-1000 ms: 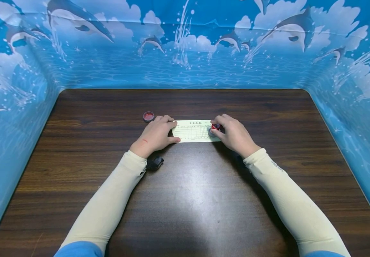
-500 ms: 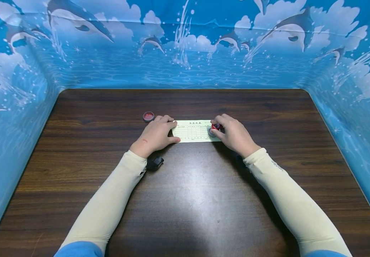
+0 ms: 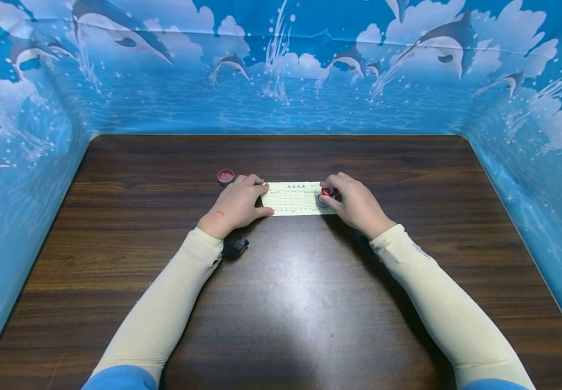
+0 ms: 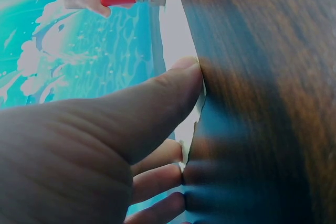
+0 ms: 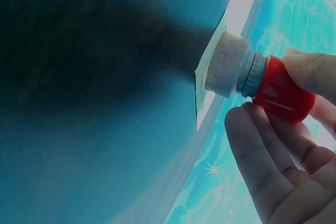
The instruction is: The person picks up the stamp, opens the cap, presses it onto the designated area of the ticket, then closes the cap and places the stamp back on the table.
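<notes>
A pale green printed form (image 3: 292,200) lies flat on the table, long side left to right. My left hand (image 3: 233,207) rests on its left end; in the left wrist view the thumb (image 4: 184,80) presses near one edge and the fingers reach to the torn-looking end. My right hand (image 3: 356,206) pinches the red handle of a round stamp (image 5: 283,90) between thumb and fingers. The stamp's wide clear-grey base (image 5: 228,64) stands on the right end of the form, face against the paper. What lies under the base is hidden.
A small round dark-rimmed container, red inside (image 3: 225,176), sits just beyond my left hand. A black wrist camera (image 3: 236,248) shows under the left wrist. The brown wooden table (image 3: 290,303) is bordered by a blue dolphin-print curtain (image 3: 281,97).
</notes>
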Demonstrator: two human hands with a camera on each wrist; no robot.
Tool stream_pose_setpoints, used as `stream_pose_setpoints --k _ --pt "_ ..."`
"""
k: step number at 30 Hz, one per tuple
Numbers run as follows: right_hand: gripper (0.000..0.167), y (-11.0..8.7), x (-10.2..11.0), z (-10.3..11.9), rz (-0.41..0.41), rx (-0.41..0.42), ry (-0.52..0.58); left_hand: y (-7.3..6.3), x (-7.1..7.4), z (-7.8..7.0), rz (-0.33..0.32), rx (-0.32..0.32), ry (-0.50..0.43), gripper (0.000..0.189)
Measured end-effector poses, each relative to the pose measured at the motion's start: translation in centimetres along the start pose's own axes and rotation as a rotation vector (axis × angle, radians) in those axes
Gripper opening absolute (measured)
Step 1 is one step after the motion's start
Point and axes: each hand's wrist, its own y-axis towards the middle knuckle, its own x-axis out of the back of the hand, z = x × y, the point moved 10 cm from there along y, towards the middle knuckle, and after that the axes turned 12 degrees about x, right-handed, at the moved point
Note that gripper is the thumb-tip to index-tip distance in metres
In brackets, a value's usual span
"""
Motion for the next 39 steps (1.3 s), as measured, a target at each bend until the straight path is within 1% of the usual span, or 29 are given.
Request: stream_pose_setpoints --k 7,13,21,23,26,31,36,39 --pt "0.024 0.0 0.0 0.0 -0.004 -0.008 -0.015 -0.1 0.1 0.0 -0.002 0.001 0.0 0.073" --pt "0.027 -0.1 -0.2 0.0 0.012 -0.01 -0.031 -0.1 0.0 0.0 0.001 0.004 -0.001 0.072" --pt "0.029 0.0 0.3 0.2 0.014 0.007 -0.048 -0.2 0.3 -0.1 -0.011 -0.003 -0.002 0.071" --pt "0.03 0.1 0.7 0.2 0.005 0.003 -0.037 -0.2 0.2 -0.1 -0.008 -0.004 -0.002 0.071" --pt "0.031 0.2 1.7 0.2 -0.039 0.0 -0.004 -0.2 0.2 -0.2 -0.005 -0.005 -0.004 0.072" --pt "0.034 0.6 3.7 0.2 -0.136 0.024 0.048 -0.1 0.2 -0.1 -0.008 0.0 -0.008 0.072" --pt "0.033 0.7 5.5 -0.3 -0.259 0.036 0.105 -0.1 0.2 0.0 -0.011 0.002 -0.019 0.072" --pt "0.036 0.7 6.4 -0.8 -0.326 0.019 0.142 -0.1 0.1 0.1 -0.013 0.009 -0.027 0.072"
